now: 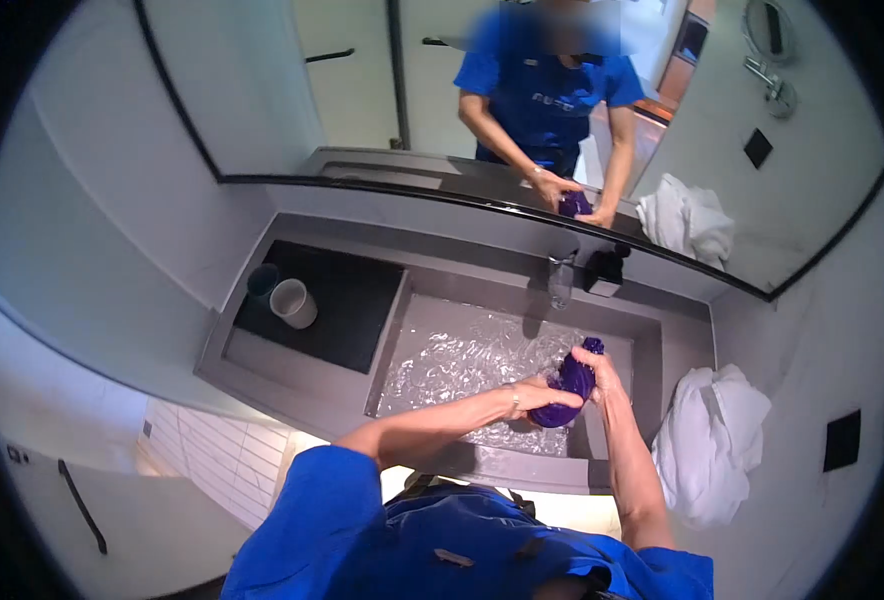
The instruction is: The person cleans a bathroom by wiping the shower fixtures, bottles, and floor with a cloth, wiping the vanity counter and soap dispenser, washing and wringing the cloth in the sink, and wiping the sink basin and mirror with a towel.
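Note:
Over the right part of the water-filled sink (387, 345), both hands grip a wet, twisted purple cloth (574, 378). My left hand (535, 394) is closed around its lower left side, where the cloth bulges out below the fingers. My right hand (600, 372) wraps the upper right side, and a bunched end sticks out above it. Some fingers of each hand are hidden behind the cloth. The water beneath is rippled and bright with reflections. Just behind the hands stands the faucet (561, 280).
A black mat (347, 315) on the left counter carries a white cup (293, 304) and a dark cup (262, 280). Beside the faucet is a black-and-white dispenser (605, 272). White towels (712, 440) hang at the right. A mirror (362, 100) spans the back wall.

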A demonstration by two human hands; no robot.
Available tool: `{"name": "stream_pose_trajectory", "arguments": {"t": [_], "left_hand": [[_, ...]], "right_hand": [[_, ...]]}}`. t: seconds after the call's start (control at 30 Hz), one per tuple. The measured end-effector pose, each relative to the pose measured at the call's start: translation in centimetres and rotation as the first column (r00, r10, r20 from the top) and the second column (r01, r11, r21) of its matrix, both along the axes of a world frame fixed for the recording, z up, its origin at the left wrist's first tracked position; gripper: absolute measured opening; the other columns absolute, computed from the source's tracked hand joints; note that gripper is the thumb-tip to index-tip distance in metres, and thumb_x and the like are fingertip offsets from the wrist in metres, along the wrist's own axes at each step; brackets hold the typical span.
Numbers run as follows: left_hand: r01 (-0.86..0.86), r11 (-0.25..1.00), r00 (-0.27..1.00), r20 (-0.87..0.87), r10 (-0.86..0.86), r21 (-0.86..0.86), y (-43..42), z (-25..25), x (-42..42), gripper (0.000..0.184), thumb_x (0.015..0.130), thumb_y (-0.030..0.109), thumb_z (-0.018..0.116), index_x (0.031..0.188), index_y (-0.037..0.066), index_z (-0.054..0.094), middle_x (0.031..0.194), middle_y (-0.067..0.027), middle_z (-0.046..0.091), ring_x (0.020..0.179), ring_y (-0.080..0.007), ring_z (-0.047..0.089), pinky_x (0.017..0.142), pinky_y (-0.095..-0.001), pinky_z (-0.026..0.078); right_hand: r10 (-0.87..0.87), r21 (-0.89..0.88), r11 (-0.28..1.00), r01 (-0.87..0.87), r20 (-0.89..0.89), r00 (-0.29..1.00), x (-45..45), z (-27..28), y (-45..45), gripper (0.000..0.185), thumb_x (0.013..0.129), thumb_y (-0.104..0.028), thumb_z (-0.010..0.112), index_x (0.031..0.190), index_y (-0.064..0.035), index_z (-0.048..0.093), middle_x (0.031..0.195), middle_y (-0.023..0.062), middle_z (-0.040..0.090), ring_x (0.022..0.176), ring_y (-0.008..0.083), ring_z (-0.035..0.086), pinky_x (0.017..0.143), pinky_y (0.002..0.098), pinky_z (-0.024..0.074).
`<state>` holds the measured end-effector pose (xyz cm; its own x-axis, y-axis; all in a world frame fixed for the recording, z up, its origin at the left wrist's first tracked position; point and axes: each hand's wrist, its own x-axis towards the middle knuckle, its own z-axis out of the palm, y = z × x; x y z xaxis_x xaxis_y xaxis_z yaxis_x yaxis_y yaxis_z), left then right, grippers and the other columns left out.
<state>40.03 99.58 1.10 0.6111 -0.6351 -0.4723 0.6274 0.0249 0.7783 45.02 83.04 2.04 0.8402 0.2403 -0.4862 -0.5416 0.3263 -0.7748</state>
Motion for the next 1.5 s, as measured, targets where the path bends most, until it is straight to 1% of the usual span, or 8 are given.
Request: {"name": "stream_pose_trajectory", "arguments": {"t": [0.2, 0.43, 0.63, 0.7, 0.8, 1.1, 1.3, 1.5], "left_hand": [[-0.136, 0.621, 0.618, 0.556, -0.556, 0.772, -1.5, -1.1, -0.5, 0.051, 0.061, 0.030, 0.072, 0.102, 0.004, 0.057, 0.092, -0.0180, 0.064, 0.090, -0.0348, 0.063, 0.076, -0.0402, 0.051], [0.158, 0.869, 0.162, 0.856, -0.490, 0.468, 2.4, 0.2, 0.9, 0.075, 0.057, 0.028, 0.076, 0.124, 0.007, 0.049, 0.113, -0.0168, 0.057, 0.105, -0.0344, 0.056, 0.084, -0.0424, 0.047], [0.058, 0.970, 0.392, 0.888, -0.239, 0.235, 4.3, 0.4, 1.8, 0.085, 0.055, 0.020, 0.083, 0.128, 0.007, 0.043, 0.116, -0.0142, 0.055, 0.106, -0.0313, 0.055, 0.092, -0.0395, 0.044], [-0.119, 0.974, 0.862, 0.467, 0.199, -0.194, 4.5, 0.3, 0.8, 0.091, 0.058, 0.014, 0.085, 0.134, 0.011, 0.034, 0.126, -0.0114, 0.045, 0.113, -0.0255, 0.048, 0.096, -0.0358, 0.042], [-0.499, 0.602, 0.857, -0.254, 0.448, -0.623, 2.5, 3.4, -0.9, 0.069, 0.075, 0.011, 0.073, 0.134, 0.012, 0.036, 0.121, -0.0091, 0.048, 0.113, -0.0213, 0.049, 0.095, -0.0345, 0.043], [-0.442, 0.853, -0.199, 0.958, 0.208, -0.277, -3.8, 9.2, 0.2, 0.038, 0.062, 0.007, 0.072, 0.098, 0.014, 0.064, 0.127, -0.0221, 0.045, 0.119, -0.0399, 0.045, 0.100, -0.0462, 0.038], [-0.191, 0.967, -0.521, 0.853, 0.047, -0.170, -3.6, 9.7, 0.4, 0.017, 0.055, 0.015, 0.065, 0.067, 0.010, 0.054, 0.109, -0.0196, 0.055, 0.105, -0.0378, 0.052, 0.092, -0.0476, 0.042], [-0.147, 0.972, -0.723, 0.650, -0.232, 0.184, -4.6, 5.9, 0.8, 0.015, 0.061, 0.026, 0.056, 0.055, 0.013, 0.050, 0.073, -0.0062, 0.048, 0.074, -0.0245, 0.052, 0.075, -0.0393, 0.045]], "right_hand": [[0.084, -0.628, 0.778, 0.025, 0.143, 0.986, -2.4, -2.3, 0.9, 0.035, 0.062, -0.002, 0.064, 0.095, -0.0002, 0.055, 0.078, 0.0058, 0.056, 0.067, 0.0169, 0.056, 0.058, 0.0313, 0.0467], [0.150, 0.370, 0.914, -0.164, 0.067, 0.986, -6.9, -0.6, -0.7, 0.066, 0.070, -0.027, 0.076, 0.125, -0.0049, 0.048, 0.107, 0.0112, 0.059, 0.097, 0.0259, 0.059, 0.092, 0.0385, 0.0477], [0.009, 0.128, 0.992, -0.025, 0.123, 0.992, -6.7, 1.7, -1.0, 0.039, 0.070, -0.017, 0.072, 0.105, -0.0029, 0.059, 0.100, 0.0100, 0.061, 0.092, 0.0226, 0.060, 0.085, 0.0354, 0.0497], [-0.135, -0.040, 0.987, 0.154, 0.309, 0.941, -5.9, 3.4, -0.7, 0.027, 0.071, -0.012, 0.068, 0.095, -0.0025, 0.062, 0.092, 0.0076, 0.060, 0.085, 0.0184, 0.059, 0.079, 0.0314, 0.0492], [-0.219, 0.054, 0.974, 0.218, 0.447, 0.867, -5.4, 6.9, 0.3, 0.036, 0.070, -0.015, 0.069, 0.101, 0.0002, 0.060, 0.095, 0.0095, 0.059, 0.086, 0.0184, 0.058, 0.079, 0.0294, 0.0479], [-0.090, 0.725, 0.688, 0.028, 0.047, 0.995, 1.6, -3.0, -1.9, 0.027, 0.090, -0.031, 0.053, 0.091, -0.0050, 0.058, 0.095, 0.0109, 0.061, 0.088, 0.0243, 0.060, 0.075, 0.0345, 0.0510], [0.412, 0.048, 0.909, -0.414, 0.052, 0.910, 2.5, 7.9, -0.2, 0.032, 0.087, -0.035, 0.059, 0.077, -0.0043, 0.058, 0.074, 0.0096, 0.061, 0.073, 0.0228, 0.061, 0.064, 0.0319, 0.0497], [0.796, -0.801, 0.401, -0.445, 0.064, 0.602, 2.6, 10.5, 2.3, 0.037, 0.082, -0.038, 0.062, 0.068, -0.0043, 0.067, 0.064, 0.0029, 0.063, 0.059, 0.0108, 0.054, 0.057, 0.0288, 0.0424]]}}
